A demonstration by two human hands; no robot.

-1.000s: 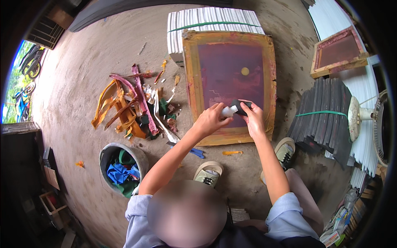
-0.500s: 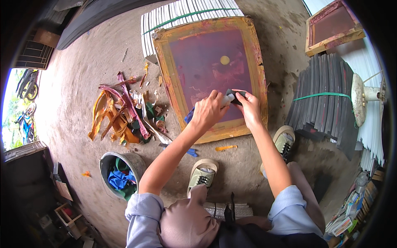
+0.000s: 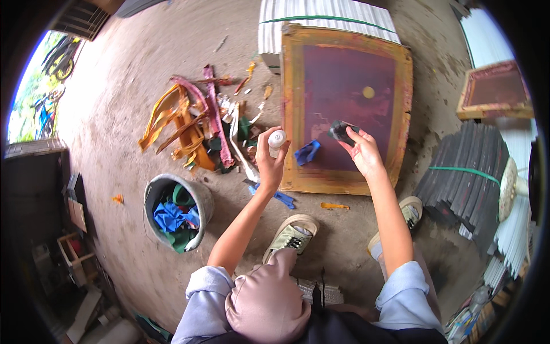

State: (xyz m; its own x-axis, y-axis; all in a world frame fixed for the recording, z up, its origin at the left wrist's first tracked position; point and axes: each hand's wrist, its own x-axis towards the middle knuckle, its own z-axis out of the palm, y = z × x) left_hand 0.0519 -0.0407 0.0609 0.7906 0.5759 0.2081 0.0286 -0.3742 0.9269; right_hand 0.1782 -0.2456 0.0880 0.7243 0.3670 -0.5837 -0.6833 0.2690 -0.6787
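My left hand (image 3: 270,160) is wrapped round a small whitish, see-through bottle (image 3: 277,139) held upright, just left of the framed printing screen (image 3: 291,114). Between the fingertips of my right hand (image 3: 366,153) is a dark green-black piece of cloth (image 3: 338,131), above the lower part of the screen. The screen has a purplish mesh, a stained yellowish frame and a pale yellow round spot (image 3: 368,92). A crumpled blue cloth (image 3: 307,153) lies on its mesh, between my two hands.
A strapped white stack (image 3: 326,26) lies under the screen's far end. Left are a heap of tape and scraps (image 3: 189,126) and a bucket of cloths (image 3: 206,200). Dark strapped sheets (image 3: 458,172) and a smaller screen (image 3: 467,106) stand at right. My shoe (image 3: 292,232) is near the screen.
My hands have drawn apart. The bottle, earlier at the dark cloth, has moved left off the screen and turned upright. The blue cloth on the mesh shows more fully. The whole view has shifted.
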